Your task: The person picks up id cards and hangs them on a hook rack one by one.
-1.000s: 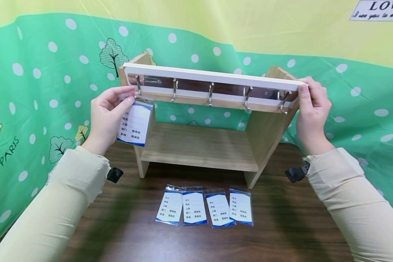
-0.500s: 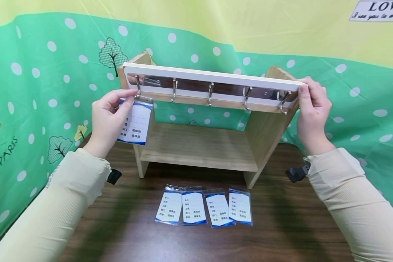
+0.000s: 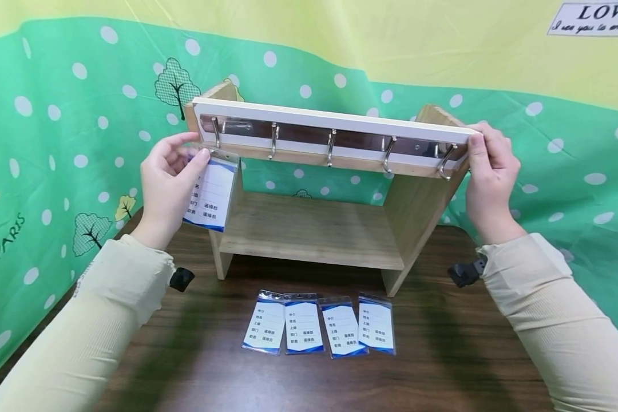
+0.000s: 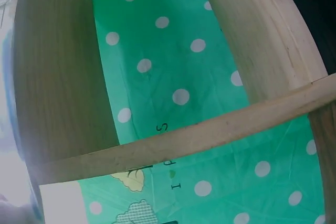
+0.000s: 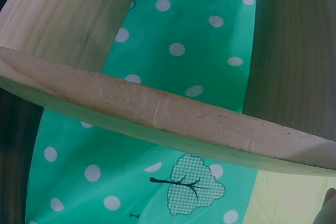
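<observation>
Held badge (image 3: 215,191): near-upright, just below the leftmost hook (image 3: 217,133); whether the hook has entered its top slot cannot be told.
Left hand (image 3: 166,184): fingers drawn together, the thumb over the badge's upper left corner and others behind it in a pinch; index finger lifted near the rail.
Right hand (image 3: 494,177): fingers curled over the right end of the white rail (image 3: 335,119), holding it.
Remaining hooks (image 3: 331,147): four, none bearing a badge.
Row of badges (image 3: 302,325): four, face up on the tabletop (image 3: 288,383) before the wooden stand (image 3: 309,229), some edges overlapping.
Progress: judged to be at the first of five hangings, one badge brought up to its hook, none seen hanging free of the hand.
Left to do: by the matching count, seating this badge, then the four below.
Wrist views: wood and dotted cloth (image 4: 178,77); the contact is not clearly shown.
</observation>
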Motion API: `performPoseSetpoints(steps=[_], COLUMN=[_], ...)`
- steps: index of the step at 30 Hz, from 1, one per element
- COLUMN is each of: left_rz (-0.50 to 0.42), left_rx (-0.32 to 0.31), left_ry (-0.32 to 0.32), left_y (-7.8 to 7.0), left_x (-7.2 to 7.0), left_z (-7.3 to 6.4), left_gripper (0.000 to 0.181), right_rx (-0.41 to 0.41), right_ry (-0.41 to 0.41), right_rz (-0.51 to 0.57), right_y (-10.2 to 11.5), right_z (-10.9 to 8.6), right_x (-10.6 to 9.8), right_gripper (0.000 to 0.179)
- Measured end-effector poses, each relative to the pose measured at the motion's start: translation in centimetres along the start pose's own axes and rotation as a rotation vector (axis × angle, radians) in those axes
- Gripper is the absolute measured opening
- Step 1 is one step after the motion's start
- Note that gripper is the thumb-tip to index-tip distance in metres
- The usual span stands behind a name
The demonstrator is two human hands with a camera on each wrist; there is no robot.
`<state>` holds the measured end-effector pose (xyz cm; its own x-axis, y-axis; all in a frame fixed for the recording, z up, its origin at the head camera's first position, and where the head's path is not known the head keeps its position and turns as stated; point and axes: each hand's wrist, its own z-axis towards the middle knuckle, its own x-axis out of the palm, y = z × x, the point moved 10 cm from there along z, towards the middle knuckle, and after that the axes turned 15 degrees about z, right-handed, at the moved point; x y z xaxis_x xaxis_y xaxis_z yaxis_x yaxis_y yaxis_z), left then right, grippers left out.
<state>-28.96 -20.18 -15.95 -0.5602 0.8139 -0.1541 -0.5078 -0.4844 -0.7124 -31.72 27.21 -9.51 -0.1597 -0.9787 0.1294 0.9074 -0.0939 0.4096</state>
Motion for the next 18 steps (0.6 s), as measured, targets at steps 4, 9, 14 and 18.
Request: performPoseSetpoints(steps=[4, 9, 14, 18], left_rz=[0.086, 0.209, 0.195, 0.197], left_rx=[0.069, 0.092, 0.091, 0.094], left_ry=[-0.049, -0.085, -0.071, -0.074], left_y=[-1.0, -1.6, -1.6, -1.6], left_x=[-0.4, -0.5, -0.2, -0.1], left_z=[-0.2, -0.5, -0.6, -0.6], left_gripper=[0.02, 0.019, 0.021, 0.025], right_rx=[-0.004, -0.01, -0.013, -0.014], right_ry=[0.009, 0.02, 0.019, 0.01], right_rz=[0.006, 0.024, 0.027, 0.036], right_y=[0.5, 0.7, 0.3, -0.2], right_z=[0.0, 0.0, 0.0, 0.1], right_x=[0.3, 0.5, 0.3, 0.0], right_gripper=[0.025, 0.023, 0.023, 0.023])
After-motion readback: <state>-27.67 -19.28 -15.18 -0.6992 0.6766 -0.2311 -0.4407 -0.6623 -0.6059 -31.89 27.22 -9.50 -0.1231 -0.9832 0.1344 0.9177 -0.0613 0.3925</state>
